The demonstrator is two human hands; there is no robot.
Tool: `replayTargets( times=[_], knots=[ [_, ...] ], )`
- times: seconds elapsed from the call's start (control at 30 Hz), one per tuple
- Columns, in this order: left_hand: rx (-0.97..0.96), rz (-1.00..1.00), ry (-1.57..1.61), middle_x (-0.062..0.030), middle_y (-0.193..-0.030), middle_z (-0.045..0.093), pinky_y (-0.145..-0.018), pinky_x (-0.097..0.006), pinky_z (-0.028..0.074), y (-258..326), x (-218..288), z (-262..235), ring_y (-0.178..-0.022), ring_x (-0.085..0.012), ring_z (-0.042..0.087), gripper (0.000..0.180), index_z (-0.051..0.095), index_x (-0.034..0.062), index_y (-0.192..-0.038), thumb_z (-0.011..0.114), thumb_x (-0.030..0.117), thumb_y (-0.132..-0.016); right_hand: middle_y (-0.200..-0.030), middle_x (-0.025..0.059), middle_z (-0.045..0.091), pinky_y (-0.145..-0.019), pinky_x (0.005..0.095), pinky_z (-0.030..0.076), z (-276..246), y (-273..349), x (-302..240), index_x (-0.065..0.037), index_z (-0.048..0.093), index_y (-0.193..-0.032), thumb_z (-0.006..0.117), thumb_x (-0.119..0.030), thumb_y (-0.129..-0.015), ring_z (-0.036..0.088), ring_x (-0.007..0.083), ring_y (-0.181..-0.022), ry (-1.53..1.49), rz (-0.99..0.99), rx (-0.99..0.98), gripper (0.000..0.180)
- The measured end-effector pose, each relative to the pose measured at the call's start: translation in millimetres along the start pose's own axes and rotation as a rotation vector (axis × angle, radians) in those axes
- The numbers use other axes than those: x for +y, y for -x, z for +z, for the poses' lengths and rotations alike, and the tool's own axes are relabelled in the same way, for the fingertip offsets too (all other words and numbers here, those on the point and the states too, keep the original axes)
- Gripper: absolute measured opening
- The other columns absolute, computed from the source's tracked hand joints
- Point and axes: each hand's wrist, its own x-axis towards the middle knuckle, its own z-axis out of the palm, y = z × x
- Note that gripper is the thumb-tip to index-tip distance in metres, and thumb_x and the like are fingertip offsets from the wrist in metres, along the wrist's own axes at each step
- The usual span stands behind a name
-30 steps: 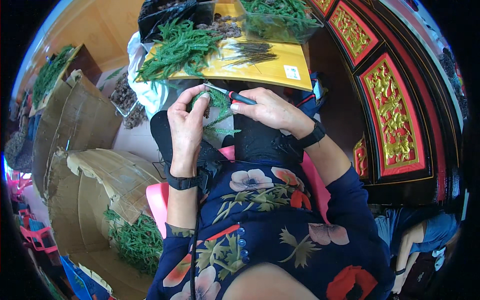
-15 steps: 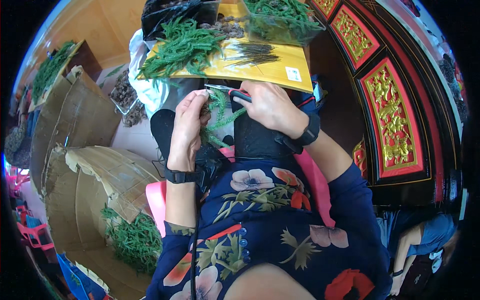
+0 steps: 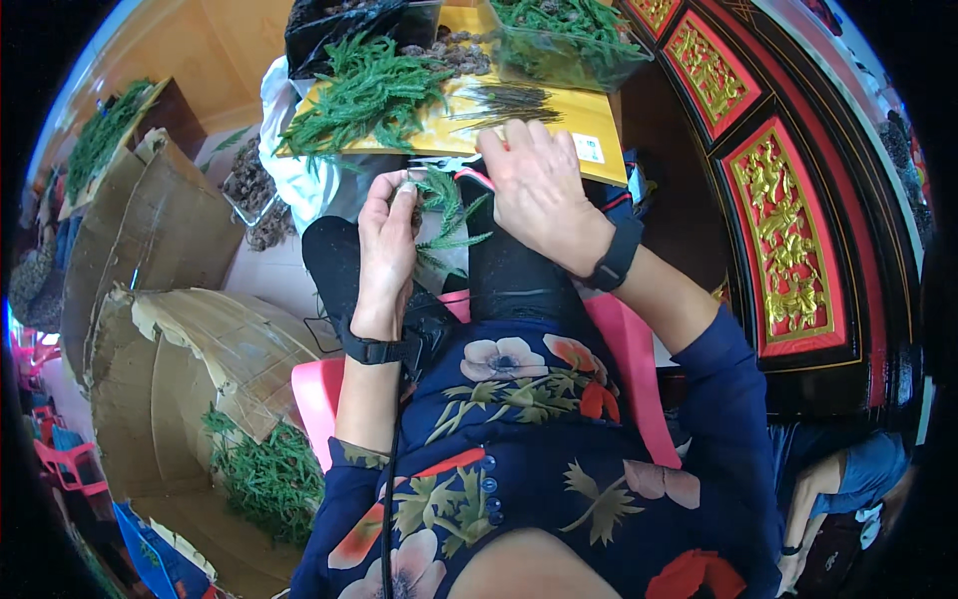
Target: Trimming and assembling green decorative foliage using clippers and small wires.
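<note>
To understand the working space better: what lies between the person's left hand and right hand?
The head view shows green sprigs and the metal end of a red-handled tool between the left hand and right hand.

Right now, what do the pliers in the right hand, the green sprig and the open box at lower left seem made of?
Pliers: silvery, shiny jaws suggest metal; the red grip looks like plastic or rubber. Green sprig: probably matte plastic, from its regular needles, but possibly real. Open box: matte brown cardboard, creased and torn.
</note>
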Motion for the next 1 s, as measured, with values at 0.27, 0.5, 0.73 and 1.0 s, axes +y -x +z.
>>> replayTargets(
  times=[0.27, 0.5, 0.73, 1.0],
  knots=[
    [0.022, 0.108, -0.13, 0.0052, -0.078, 0.052, -0.057, -0.018, 0.033, 4, 5, 9, -0.063, -0.0026, 0.039, 0.014, 0.057, 0.005, -0.104, 0.048, 0.011, -0.095, -0.087, 0.0137, 0.061, -0.076, 0.0325, 0.043, -8, -9, 23, -0.003, 0.058, -0.109, 0.055, -0.01, -0.074, 0.056, 0.0245, -0.084, -0.802, 0.278, -0.672, 0.036],
    [0.001, 0.197, -0.234, 0.0052, -0.078, 0.052, -0.059, -0.018, 0.033, 7, 3, 9, -0.066, -0.0032, 0.04, 0.015, 0.057, 0.0039, -0.105, 0.049, 0.012, -0.095, -0.089, 0.0137, 0.061, -0.079, 0.031, 0.043, -4, -14, 32, -0.004, 0.059, -0.112, 0.055, -0.013, -0.076, 0.055, 0.022, -0.086, -0.896, 0.217, -0.872, 0.037],
    [-0.071, 0.101, -0.072, 0.0059, -0.076, 0.052, -0.058, -0.018, 0.033, 8, 10, 8, -0.065, -0.0025, 0.04, 0.015, 0.057, 0.0039, -0.104, 0.05, 0.014, -0.095, -0.088, 0.0144, 0.062, -0.079, 0.0325, 0.043, -14, -19, 32, -0.004, 0.059, -0.112, 0.055, -0.015, -0.075, 0.057, 0.024, -0.085, -0.851, 0.123, -0.923, 0.039],
    [-0.076, 0.091, -0.105, 0.0059, -0.075, 0.051, -0.057, -0.018, 0.032, 7, 9, 6, -0.064, -0.0021, 0.039, 0.015, 0.057, 0.0044, -0.104, 0.051, 0.014, -0.095, -0.089, 0.0217, 0.063, -0.079, 0.0387, 0.045, -8, -13, 16, -0.002, 0.062, -0.099, 0.052, -0.018, -0.08, 0.06, 0.0322, -0.087, -0.748, 0.154, -0.819, 0.027]
  ],
)
